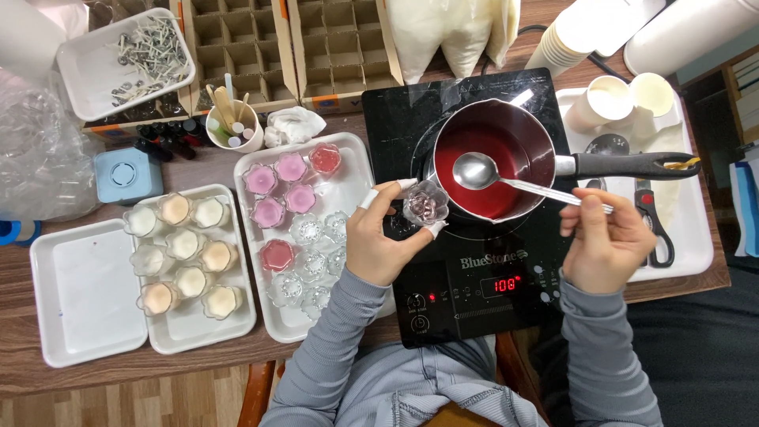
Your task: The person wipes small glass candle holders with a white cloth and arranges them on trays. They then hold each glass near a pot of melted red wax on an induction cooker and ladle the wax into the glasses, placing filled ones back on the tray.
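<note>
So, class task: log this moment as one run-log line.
left hand: holds small clear glass cup | right hand: holds metal spoon over saucepan of red liquid | black hob: on

The saucepan [494, 158] sits on the cooktop [466, 261]; trays of small cups [304, 229], apparently glass, lie left of it.

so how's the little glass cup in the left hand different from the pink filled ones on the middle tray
The glass cup is clear, with only a little dark red at the bottom; the pink filled cups are opaque pink up to the rim. The glass cup is pinched in the left hand fingers beside the saucepan; the pink ones stand on the white tray. Both share the same small scalloped shape.
</note>
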